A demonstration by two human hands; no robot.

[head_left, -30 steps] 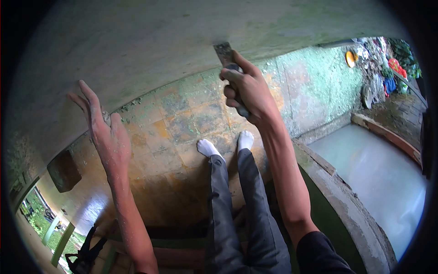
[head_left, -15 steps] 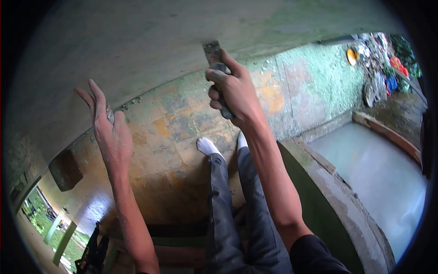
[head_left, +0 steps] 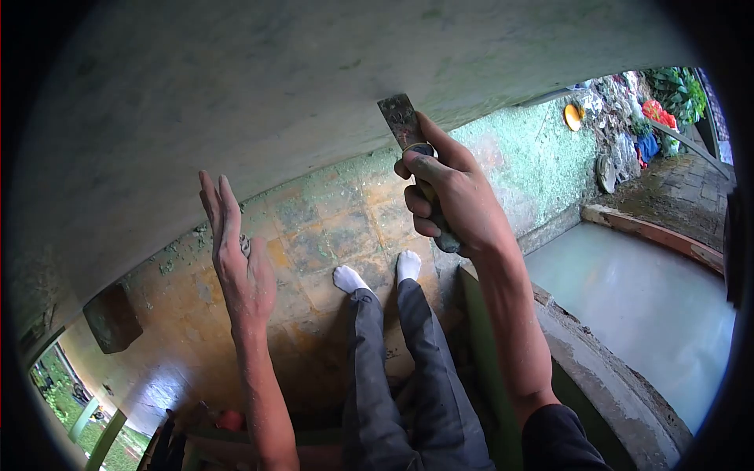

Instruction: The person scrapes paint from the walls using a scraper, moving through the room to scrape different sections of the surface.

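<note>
My right hand (head_left: 463, 192) is wrapped round the dark handle of a scraper (head_left: 400, 119), its index finger stretched along toward the blade. The flat metal blade is smeared with residue, and its tip overlaps the grey-green wall (head_left: 259, 86). To the left, my left hand (head_left: 245, 271) is raised with its fingers stretched toward that wall. A small greyish bit (head_left: 246, 245) shows beside its thumb; what it is I cannot tell. Pale dust coats both hands.
Green flakes litter the worn tiled floor (head_left: 314, 243) along the wall's foot, near my white-socked feet (head_left: 349, 279). At right, a rough concrete ledge (head_left: 605, 369) borders a basin of cloudy water (head_left: 628, 290). Clutter with an orange dish (head_left: 573, 118) lies beyond. A dark block (head_left: 112, 318) sits left.
Both hands have shifted right and slightly down in view. The scraper stays in my right hand, its blade now tilted further left. My feet show more fully.
</note>
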